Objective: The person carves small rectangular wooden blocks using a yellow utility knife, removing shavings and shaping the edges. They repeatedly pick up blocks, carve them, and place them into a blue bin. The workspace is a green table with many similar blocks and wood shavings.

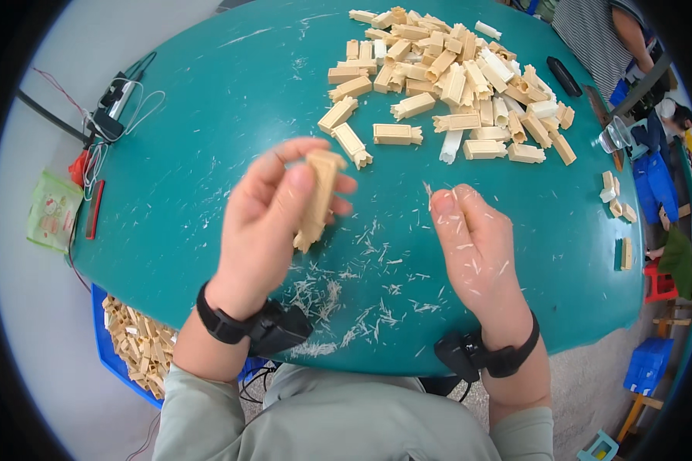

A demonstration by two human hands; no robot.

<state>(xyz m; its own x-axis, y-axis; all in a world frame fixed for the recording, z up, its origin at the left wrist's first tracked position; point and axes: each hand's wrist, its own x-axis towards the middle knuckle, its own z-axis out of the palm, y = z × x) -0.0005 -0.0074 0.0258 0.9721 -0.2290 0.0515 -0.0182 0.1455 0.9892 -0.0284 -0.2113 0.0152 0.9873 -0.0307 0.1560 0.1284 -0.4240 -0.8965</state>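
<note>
My left hand (265, 211) is closed around a beige hollow block-shaped piece (321, 200) with jagged ends, held upright above the table. My right hand (473, 246) is raised opposite it, thumb and forefinger pinched together. A thin sliver sticks out past those fingertips; whether it is a tool tip or a shaving, I cannot tell. Pale shavings cling to the right hand. More thin white shavings (319, 303) are scattered over the green tabletop (192, 154) below and between my hands. Both wrists wear black straps with small boxes.
A large heap of beige and white pieces (396, 134) spreads across the far side. Near it lie a dark elongated object (563, 77) and a clear cup (613, 137). A blue bin (108, 349) of pieces stands lower left. A power strip (115, 100) sits far left. Another person (600, 38) is at upper right.
</note>
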